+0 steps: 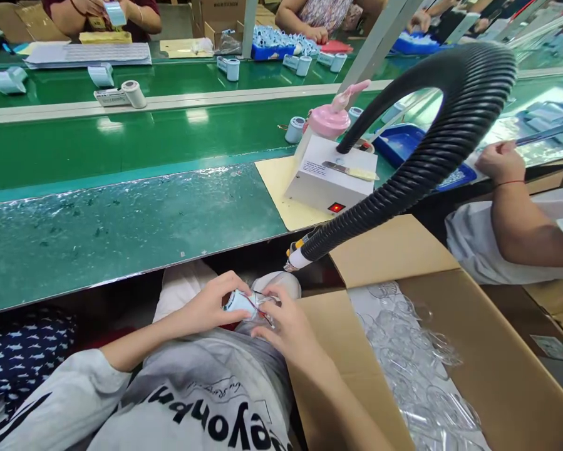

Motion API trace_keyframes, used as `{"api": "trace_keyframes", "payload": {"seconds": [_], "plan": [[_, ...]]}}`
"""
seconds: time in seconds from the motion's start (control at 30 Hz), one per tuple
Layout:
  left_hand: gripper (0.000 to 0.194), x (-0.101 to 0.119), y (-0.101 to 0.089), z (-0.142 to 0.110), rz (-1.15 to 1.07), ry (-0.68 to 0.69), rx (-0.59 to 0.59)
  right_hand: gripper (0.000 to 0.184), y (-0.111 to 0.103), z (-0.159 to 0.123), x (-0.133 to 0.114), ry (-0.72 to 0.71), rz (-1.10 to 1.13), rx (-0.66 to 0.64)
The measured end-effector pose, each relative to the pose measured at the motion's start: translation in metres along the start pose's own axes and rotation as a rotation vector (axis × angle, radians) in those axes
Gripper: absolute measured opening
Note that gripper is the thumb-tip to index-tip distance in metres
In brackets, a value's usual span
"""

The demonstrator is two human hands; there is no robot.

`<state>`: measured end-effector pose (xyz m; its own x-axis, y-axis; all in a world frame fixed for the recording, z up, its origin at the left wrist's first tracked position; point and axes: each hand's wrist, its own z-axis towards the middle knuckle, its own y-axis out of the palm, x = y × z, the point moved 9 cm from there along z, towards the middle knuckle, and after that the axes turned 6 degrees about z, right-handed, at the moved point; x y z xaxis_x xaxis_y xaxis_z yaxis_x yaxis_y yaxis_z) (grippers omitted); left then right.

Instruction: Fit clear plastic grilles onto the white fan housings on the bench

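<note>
Above my lap, my left hand [218, 302] grips a pale blue cylinder-shaped part [240, 303] between thumb and fingers. Thin red and dark wires [258, 307] run from its right end. Close against that end, my right hand [285, 321] has its fingers curled round a clear plastic piece [267, 305], which is partly hidden by the fingers. The white nozzle [296, 260] of a black ribbed hose [403, 169] hangs just above and beyond my right hand.
An open cardboard box [492, 351] of clear plastic parts [413, 357] stands at my right. Ahead, a white machine [332, 178] with a lit red switch sits on the bench [135, 219]. Blue parts stand along the green belt [168, 141]. A co-worker's arm [516, 207] is at right.
</note>
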<state>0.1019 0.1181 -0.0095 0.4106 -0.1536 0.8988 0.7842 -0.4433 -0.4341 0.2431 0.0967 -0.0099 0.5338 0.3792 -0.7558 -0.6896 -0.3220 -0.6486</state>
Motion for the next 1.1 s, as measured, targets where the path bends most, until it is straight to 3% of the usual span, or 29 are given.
{"api": "trace_keyframes", "payload": {"seconds": [0.1, 0.2, 0.4, 0.53, 0.63, 0.7, 0.8, 1.1], "plan": [[0.051, 0.001, 0.002, 0.002, -0.021, 0.067, 0.006, 0.023, -0.012, -0.002, -0.004, 0.05, 0.216, 0.111], [0.052, -0.002, 0.009, 0.006, -0.035, 0.104, -0.035, 0.029, -0.022, -0.004, 0.002, 0.156, 0.338, 0.212], [0.06, 0.002, 0.019, 0.008, -0.146, 0.129, -0.173, 0.035, -0.028, -0.005, 0.017, 0.286, 0.587, 0.252], [0.065, -0.009, 0.024, 0.002, -0.432, -0.069, -0.204, 0.019, -0.029, -0.003, 0.006, 0.17, 0.518, 0.173], [0.067, -0.016, 0.025, -0.003, -0.616, -0.185, -0.179, 0.033, -0.027, -0.006, -0.007, 0.051, 0.407, 0.111], [0.069, -0.015, 0.024, -0.005, -0.605, -0.195, -0.178, 0.032, -0.026, -0.01, -0.01, 0.028, 0.39, 0.096], [0.073, -0.007, 0.02, -0.006, -0.493, -0.141, -0.207, 0.034, -0.026, -0.015, -0.01, 0.041, 0.415, 0.096], [0.072, 0.022, 0.007, -0.008, -0.263, 0.206, -0.189, 0.043, -0.028, -0.018, -0.008, 0.163, 0.586, 0.088]]}}
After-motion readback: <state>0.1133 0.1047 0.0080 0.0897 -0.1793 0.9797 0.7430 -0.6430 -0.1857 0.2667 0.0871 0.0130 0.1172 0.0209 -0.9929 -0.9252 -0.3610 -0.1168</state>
